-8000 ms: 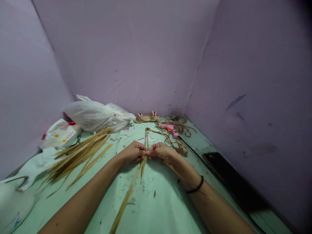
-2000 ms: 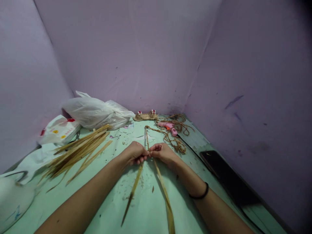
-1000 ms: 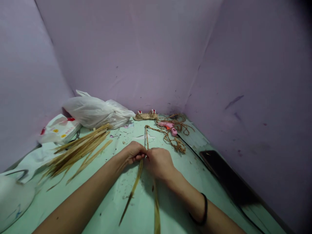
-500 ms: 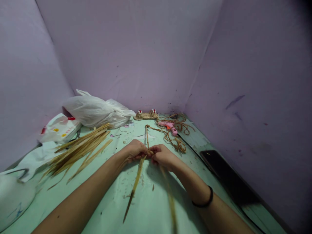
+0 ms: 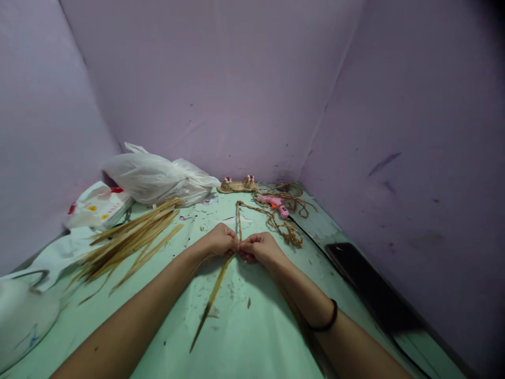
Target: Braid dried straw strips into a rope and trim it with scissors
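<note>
My left hand (image 5: 221, 240) and my right hand (image 5: 260, 247) meet at the middle of the table, both with fingers pinched at the near end of a thin twisted cord (image 5: 239, 221). The cord runs away from me, bends at its far point and trails right into a loose tangle (image 5: 290, 231). From under my left hand a flat dried straw strip (image 5: 215, 295) hangs toward me, dark at its tip. Another strip lies partly hidden beneath my right forearm. My fingers cover the spot where cord and strips join.
Left lies a bundle of dried strips (image 5: 132, 247) near a white plastic bag (image 5: 153, 179) and a white packet (image 5: 100, 205). At the back are a woven straw piece (image 5: 237, 187) and a pink glue gun (image 5: 276, 204). A black phone (image 5: 366, 284) lies right.
My fingers have drawn closer together at the cord's end. The left strip's tip has swung left, and the right strip has shifted right, under my forearm.
</note>
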Tool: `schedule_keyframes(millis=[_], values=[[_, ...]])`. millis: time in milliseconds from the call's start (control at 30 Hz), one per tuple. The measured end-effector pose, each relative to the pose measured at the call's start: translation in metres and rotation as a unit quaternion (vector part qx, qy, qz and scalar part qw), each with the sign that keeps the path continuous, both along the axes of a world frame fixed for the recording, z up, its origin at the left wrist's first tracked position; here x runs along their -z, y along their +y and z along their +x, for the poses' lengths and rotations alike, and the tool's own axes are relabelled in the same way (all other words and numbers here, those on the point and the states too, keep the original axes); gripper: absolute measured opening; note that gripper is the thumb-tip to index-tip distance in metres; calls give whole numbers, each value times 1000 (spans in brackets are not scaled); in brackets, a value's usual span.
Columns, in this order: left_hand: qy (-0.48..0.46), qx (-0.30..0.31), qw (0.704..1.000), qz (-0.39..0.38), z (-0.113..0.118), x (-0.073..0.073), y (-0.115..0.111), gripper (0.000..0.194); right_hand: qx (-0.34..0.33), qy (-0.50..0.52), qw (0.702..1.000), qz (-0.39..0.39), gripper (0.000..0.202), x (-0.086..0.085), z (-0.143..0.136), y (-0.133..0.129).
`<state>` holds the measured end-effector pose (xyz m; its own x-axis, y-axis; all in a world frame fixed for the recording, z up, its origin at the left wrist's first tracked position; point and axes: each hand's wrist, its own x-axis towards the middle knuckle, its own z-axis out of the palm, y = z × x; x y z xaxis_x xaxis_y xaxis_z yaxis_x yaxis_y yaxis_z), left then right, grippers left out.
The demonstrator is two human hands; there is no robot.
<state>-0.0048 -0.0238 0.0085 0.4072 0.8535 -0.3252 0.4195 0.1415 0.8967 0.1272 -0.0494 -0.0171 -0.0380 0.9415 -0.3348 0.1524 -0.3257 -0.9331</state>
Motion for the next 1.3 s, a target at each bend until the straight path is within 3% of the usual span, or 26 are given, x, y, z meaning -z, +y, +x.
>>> schedule_keyframes(millis=[200,500,733,800,867,933,1067,1167,1300], values=[[68,27,995,64,-1,-4,-1,11,0,-52,998,36,9,-2,1,0],[236,38,966,101,-2,-28,-11,11,13,43,999,-25,4,-16,-1,-7],[383,15,885,264,32,-22,-55,26,35,105,993,-27,4,-10,1,-8],[385,29,879,281,33,-23,-56,27,29,113,993,-30,6,-10,2,-7],[359,45,897,254,26,-27,-48,22,11,125,991,-39,6,-12,3,-7],[296,34,937,185,14,-33,-35,20,-8,142,988,-51,5,-15,4,-7],[118,-99,987,54,-2,-38,-14,21,-35,169,983,-65,8,-20,6,-8],[-1,-107,991,-81,0,-30,-11,27,-53,171,982,-53,9,-19,7,-9],[-41,-79,984,-156,4,-15,-8,6,-63,162,985,-9,10,-17,9,-8]])
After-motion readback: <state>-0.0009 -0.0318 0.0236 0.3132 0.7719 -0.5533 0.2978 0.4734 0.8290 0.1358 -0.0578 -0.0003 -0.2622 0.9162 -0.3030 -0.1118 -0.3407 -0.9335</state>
